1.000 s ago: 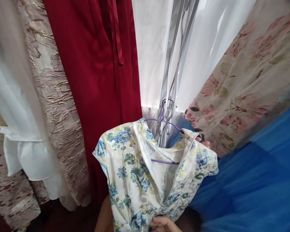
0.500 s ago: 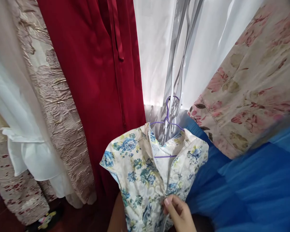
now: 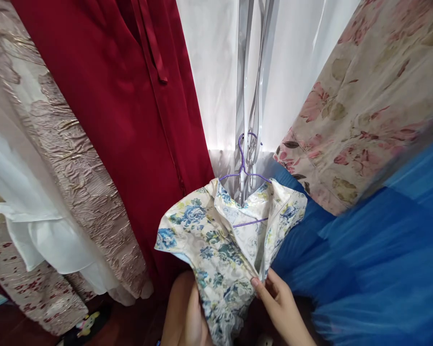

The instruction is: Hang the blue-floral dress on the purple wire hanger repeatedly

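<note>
A cream cap-sleeved floral top (image 3: 209,240) with blue flowers hangs from a purple wire hanger (image 3: 241,166), its front neckline open. My right hand (image 3: 279,302) pinches the edge of that front opening between thumb and fingers. At the top's lower left side is my left hand (image 3: 197,319), its thumb upright along the fabric edge and the other fingers mostly hidden; it seems to hold that side. The hanger's hook is caught on a set of white hanging strips or hangers (image 3: 250,96).
A dark red satin garment (image 3: 130,120) hangs at left, beside a pink-gold textured one (image 3: 75,144) and a white ruffled one (image 3: 50,230). White cloth (image 3: 212,72) hangs behind. A pink floral garment (image 3: 361,120) and blue tulle (image 3: 375,254) hang at right. A dark slipper (image 3: 88,324) lies on the floor.
The view has shifted to the right. My left hand has come into sight at the top's side. My right hand has moved slightly right and up, and the front opening is pulled wider.
</note>
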The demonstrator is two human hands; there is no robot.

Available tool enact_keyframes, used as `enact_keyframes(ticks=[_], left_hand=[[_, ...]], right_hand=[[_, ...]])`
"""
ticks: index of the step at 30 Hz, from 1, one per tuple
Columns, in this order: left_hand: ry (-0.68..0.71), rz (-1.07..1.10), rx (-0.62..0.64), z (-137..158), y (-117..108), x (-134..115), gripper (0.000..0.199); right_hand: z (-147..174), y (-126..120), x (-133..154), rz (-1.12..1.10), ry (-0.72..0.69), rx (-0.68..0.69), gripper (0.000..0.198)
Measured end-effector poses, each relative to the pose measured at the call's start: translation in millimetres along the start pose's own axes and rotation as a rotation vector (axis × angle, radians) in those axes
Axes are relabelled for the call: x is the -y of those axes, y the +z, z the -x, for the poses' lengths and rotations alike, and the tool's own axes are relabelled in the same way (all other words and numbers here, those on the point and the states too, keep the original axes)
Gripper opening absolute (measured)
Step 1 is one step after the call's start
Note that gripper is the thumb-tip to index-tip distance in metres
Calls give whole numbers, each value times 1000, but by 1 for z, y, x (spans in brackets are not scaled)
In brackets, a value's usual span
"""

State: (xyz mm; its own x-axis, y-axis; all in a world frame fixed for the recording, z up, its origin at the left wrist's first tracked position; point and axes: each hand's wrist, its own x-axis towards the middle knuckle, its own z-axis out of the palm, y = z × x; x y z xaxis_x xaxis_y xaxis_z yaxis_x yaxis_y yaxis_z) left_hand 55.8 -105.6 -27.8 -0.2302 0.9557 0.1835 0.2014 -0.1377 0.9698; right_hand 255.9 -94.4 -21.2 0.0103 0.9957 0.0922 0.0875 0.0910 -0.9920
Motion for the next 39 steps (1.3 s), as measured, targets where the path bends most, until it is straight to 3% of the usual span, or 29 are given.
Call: enact_keyframes(ticks=[3,5,7,12,18,22,29,35,39], left_hand=[[-18,-38,-212,4,-9,7,30],[47,-98,-389,12,-9,11,27],[143,-149,-432,21,-1,14,23],[193,-144,-57,36,42,14,26],[235,-71,98,24,59,5,12],[262,-82,103,22,54,8,11],[239,-77,24,26,46,16,20],[334,13,101,15,44,9,18],[374,-21,96,19,50,18,18]], right_hand=[[3,-5,1,-19,4,-23,43],[6,-1,-1,-39,26,-3,41],[11,8,-4,-66,49,46,38],[19,24,-5,-75,52,151,34],[19,19,-1,-52,44,112,35],[18,16,2,-96,50,131,42],[10,33,16,-361,209,201,45],[-18,33,58,-290,85,112,45],[-40,26,86,-258,-9,49,41]])
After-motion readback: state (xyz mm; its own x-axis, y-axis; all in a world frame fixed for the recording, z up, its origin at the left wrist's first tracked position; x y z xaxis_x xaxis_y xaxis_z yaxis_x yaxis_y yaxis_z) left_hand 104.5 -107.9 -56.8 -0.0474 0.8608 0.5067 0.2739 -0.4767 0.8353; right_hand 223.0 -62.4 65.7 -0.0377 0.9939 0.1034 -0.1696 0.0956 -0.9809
